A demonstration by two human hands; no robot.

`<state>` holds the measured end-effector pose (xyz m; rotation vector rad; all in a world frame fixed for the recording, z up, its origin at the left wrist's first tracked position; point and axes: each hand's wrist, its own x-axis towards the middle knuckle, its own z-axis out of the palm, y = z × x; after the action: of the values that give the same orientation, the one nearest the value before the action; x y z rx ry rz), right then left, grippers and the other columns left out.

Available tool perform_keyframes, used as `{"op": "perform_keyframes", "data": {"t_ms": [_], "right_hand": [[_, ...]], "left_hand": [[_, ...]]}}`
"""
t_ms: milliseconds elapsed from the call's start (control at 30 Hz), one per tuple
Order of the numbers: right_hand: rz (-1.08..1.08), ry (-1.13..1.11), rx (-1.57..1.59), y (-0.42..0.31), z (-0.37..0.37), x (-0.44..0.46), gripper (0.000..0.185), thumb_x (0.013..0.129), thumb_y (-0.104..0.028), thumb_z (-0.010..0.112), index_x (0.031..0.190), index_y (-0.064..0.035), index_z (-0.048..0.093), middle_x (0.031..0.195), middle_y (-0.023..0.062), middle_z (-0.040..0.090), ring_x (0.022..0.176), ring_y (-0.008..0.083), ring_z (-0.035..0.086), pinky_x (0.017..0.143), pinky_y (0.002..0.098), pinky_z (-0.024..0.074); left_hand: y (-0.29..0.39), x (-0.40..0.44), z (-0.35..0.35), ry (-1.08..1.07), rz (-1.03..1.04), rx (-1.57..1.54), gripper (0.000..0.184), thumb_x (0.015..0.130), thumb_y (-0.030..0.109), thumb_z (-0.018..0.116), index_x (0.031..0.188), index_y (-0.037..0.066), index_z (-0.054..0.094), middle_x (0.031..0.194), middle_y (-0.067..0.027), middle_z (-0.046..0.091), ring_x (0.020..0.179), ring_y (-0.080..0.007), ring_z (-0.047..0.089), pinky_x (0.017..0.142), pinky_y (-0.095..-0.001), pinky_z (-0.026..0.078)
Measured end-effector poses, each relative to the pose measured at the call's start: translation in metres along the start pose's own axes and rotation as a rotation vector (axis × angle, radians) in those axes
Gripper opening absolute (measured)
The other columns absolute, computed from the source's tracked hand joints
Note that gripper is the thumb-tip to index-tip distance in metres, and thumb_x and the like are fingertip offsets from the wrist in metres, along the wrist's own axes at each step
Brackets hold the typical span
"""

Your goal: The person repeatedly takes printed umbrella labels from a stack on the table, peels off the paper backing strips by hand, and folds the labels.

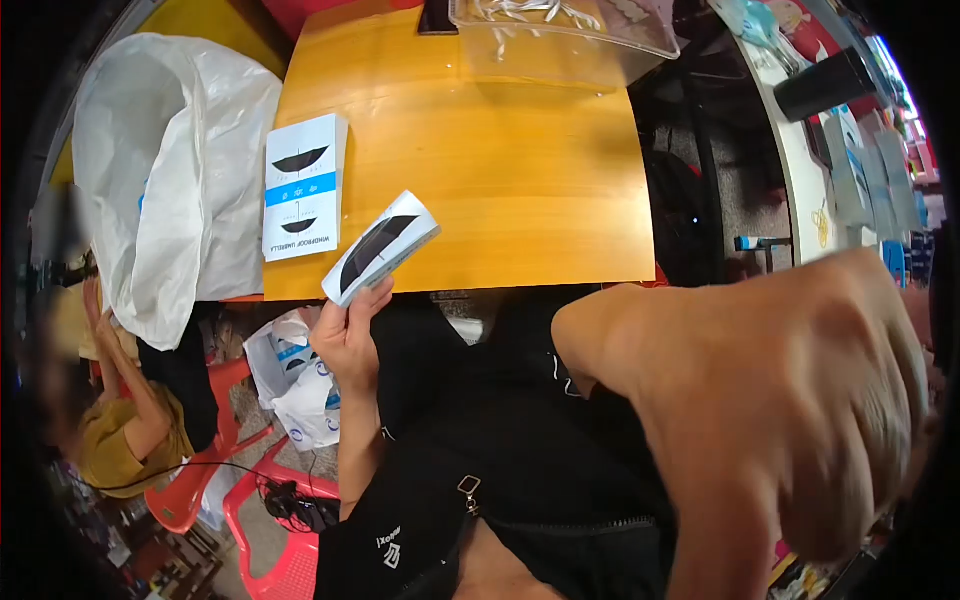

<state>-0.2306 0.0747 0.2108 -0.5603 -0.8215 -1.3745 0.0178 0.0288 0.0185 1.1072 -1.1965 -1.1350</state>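
My left hand (348, 335) grips the lower end of a narrow white umbrella box (383, 247), which carries a picture of a black umbrella. It tilts over the table's front edge. Just beyond it lies a stack of white and blue boxes (303, 188), the top one printed "WINDPROOF UMBRELLA". Very close to the camera, my right hand (790, 380) is raised at the right with its fingers curled down. Its fingertips are hidden, so whatever it may hold does not show.
On the yellow table (500, 180) stands a clear plastic bin (560, 60) with white pieces inside. A large white sack (190, 180) is at the left. A white counter (800, 190) bears a black cylinder (825, 85). Another person (130, 430) sits near red chairs (275, 550).
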Motion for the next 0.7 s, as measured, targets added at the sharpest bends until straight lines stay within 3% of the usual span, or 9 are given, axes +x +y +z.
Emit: {"op": "perform_keyframes", "data": {"t_ms": [333,400,433,467,533,600,700], "right_hand": [[0.234,-0.275,0.154,0.022,-0.044,0.033,0.038,0.085,-0.004,0.043,0.047,-0.004,0.043,0.048,0.0083,0.045,0.043,0.0144,0.044,0.034,0.0266,0.0315],[0.175,-0.084,-0.777,0.017,-0.074,0.02,0.024,0.086,-0.011,0.052,0.064,-0.0025,0.055,0.061,0.0072,0.056,0.051,0.0163,0.053,0.051,0.0277,0.0407],[0.13,0.016,-1.233,0.017,-0.086,0.018,0.019,0.086,-0.014,0.057,0.072,-0.0017,0.062,0.067,0.0067,0.062,0.055,0.0172,0.057,0.059,0.0283,0.0453],[0.527,0.175,-1.581,0.01,-0.088,0.019,0.015,0.079,-0.014,0.062,0.083,-0.0001,0.065,0.079,0.0068,0.064,0.066,0.0143,0.052,0.063,0.03,0.0447],[0.761,0.009,-2.015,0.006,-0.13,-0.009,0.018,0.072,-0.008,0.069,0.089,-0.0028,0.064,0.083,0.0071,0.063,0.072,0.0191,0.056,0.064,0.0302,0.046],[0.724,-0.284,-2.219,0.005,-0.152,-0.036,0.033,0.066,-0.001,0.072,0.097,-0.0062,0.063,0.087,0.0093,0.061,0.079,0.0247,0.058,0.067,0.0321,0.048],[0.658,-0.236,-2.281,0.013,-0.157,-0.051,0.032,0.066,-0.002,0.071,0.097,-0.0052,0.062,0.087,0.0091,0.06,0.083,0.0286,0.059,0.07,0.0342,0.0488]], "left_hand": [[-0.001,-0.001,-0.006,-0.025,-0.011,-0.005,0.027,0.09,0.002,0.049,0.114,-0.011,0.052,0.102,-0.0192,0.062,0.088,-0.0278,0.065,0.075,-0.0343,0.055],[0.004,0.001,-0.009,-0.047,-0.02,-0.125,0.025,0.09,-0.001,0.05,0.113,-0.011,0.054,0.101,-0.0179,0.062,0.089,-0.0256,0.064,0.078,-0.0325,0.055],[0.007,0.001,-0.009,-0.009,0.059,0.016,0.021,0.089,0.0,0.051,0.107,-0.009,0.058,0.093,-0.0133,0.065,0.085,-0.0195,0.065,0.077,-0.0309,0.053],[0.009,0.004,-0.009,-0.018,0.097,0.089,0.02,0.089,0.0,0.052,0.106,-0.009,0.058,0.091,-0.013,0.066,0.084,-0.0189,0.065,0.076,-0.0304,0.053],[0.011,0.008,-0.016,-0.054,0.104,0.128,0.02,0.088,-0.004,0.052,0.105,-0.013,0.056,0.094,-0.0157,0.065,0.085,-0.0223,0.065,0.076,-0.0317,0.055],[0.015,0.009,-0.011,-0.008,0.079,0.013,0.018,0.088,-0.004,0.051,0.103,-0.014,0.057,0.093,-0.0158,0.065,0.086,-0.0219,0.065,0.077,-0.032,0.055],[0.009,0.009,-0.014,-0.063,0.113,0.075,0.018,0.089,-0.003,0.051,0.102,-0.013,0.057,0.095,-0.0157,0.065,0.088,-0.0223,0.065,0.079,-0.0332,0.055]]}}
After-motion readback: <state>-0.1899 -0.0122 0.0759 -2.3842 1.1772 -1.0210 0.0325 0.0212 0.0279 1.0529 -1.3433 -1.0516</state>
